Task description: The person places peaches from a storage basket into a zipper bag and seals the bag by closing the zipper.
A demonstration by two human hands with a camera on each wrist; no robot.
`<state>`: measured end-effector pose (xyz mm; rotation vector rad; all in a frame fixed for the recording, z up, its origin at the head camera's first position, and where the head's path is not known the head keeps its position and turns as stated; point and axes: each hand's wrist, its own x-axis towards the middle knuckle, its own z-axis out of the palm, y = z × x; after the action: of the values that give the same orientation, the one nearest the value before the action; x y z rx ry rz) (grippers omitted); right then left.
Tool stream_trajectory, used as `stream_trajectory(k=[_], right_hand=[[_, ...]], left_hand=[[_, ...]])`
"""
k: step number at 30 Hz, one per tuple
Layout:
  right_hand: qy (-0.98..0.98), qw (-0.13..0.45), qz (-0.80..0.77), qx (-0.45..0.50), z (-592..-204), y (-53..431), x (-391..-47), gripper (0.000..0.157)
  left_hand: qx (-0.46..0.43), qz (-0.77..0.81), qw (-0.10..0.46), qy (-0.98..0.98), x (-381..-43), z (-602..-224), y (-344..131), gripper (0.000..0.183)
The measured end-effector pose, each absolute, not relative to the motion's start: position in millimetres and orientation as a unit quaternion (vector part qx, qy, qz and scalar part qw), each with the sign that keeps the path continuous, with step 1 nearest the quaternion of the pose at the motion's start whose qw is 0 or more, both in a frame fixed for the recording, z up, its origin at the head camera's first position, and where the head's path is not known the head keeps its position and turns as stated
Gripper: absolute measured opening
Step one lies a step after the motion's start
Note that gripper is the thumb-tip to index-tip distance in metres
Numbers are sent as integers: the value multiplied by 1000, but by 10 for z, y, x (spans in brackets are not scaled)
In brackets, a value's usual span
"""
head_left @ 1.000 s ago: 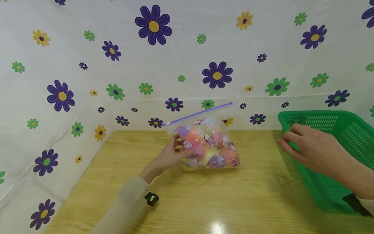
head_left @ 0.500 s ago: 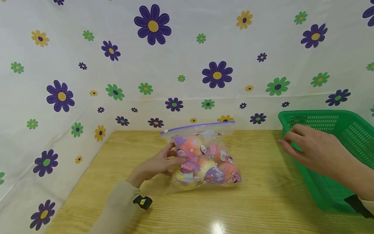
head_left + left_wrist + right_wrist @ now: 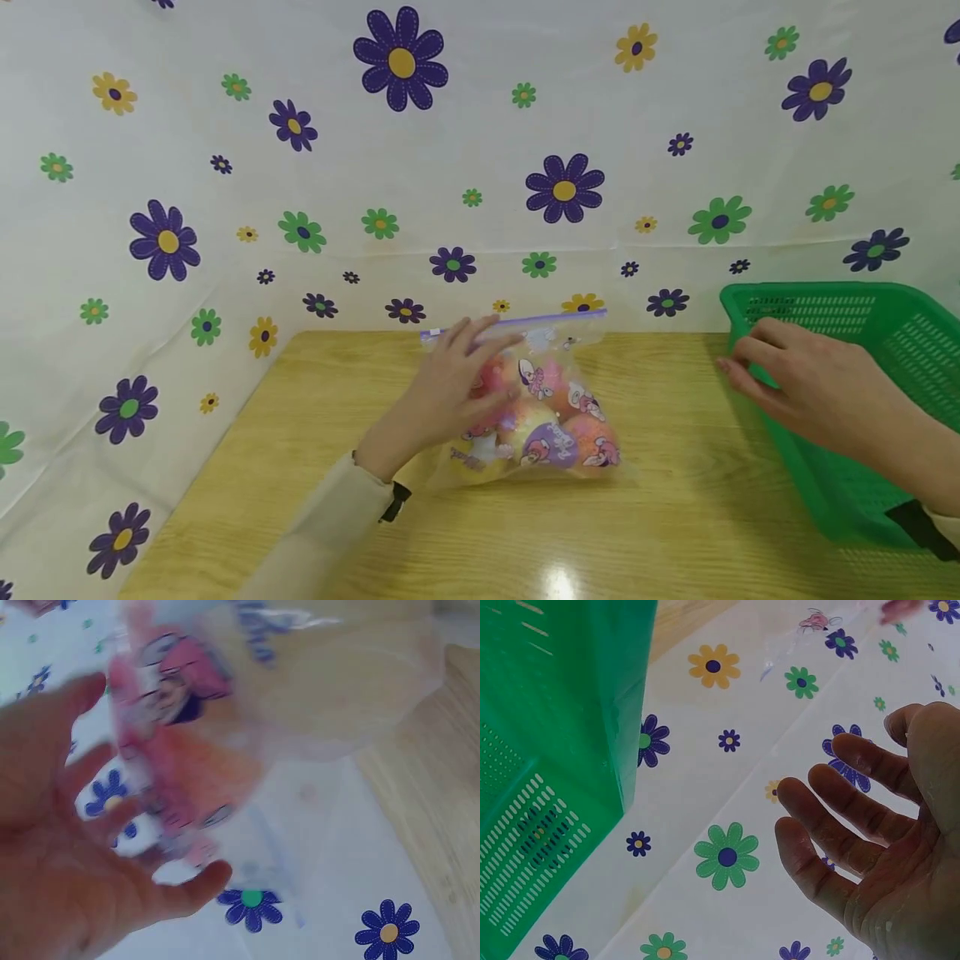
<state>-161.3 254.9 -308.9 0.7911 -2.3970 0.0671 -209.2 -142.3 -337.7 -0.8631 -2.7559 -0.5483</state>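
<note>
A clear zip bag (image 3: pixel 555 417) printed with pink and purple cartoon figures sits on the wooden table. Through its plastic show several round orange, pink and yellow things. Along its top runs a purple zip strip (image 3: pixel 555 318) with a white slider near the left end. My left hand (image 3: pixel 438 387) is in front of the bag's upper left part and hides some of it. In the left wrist view its fingers are spread beside the bag (image 3: pixel 195 765), with nothing gripped. My right hand (image 3: pixel 813 379) hovers over the basket's left rim, fingers loosely bent and holding nothing.
A green plastic basket (image 3: pixel 787 483) with slotted walls stands on the right side of the wooden table (image 3: pixel 322 400). Behind and to the left hangs a white cloth (image 3: pixel 480 125) with purple, green and yellow flowers.
The bag has come down and nearer to me, then stayed put. My left hand has let go of its left side and risen toward the zip strip. My right hand has barely moved.
</note>
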Motion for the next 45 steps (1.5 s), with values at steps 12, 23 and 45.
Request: stream_trajectory(k=[12, 23, 45], right_hand=[[-902, 308, 28, 301, -3066, 2586, -1583, 77], [-901, 308, 29, 302, -3082, 2601, -1571, 76], [-911, 291, 34, 291, -3092, 2608, -1513, 70]], left_hand=[[-325, -125, 57, -936, -2275, -3352, -1157, 53], [-245, -178, 82, -950, -2212, -3356, -1213, 56], [63, -577, -108, -807, -2316, -3619, -1310, 110]])
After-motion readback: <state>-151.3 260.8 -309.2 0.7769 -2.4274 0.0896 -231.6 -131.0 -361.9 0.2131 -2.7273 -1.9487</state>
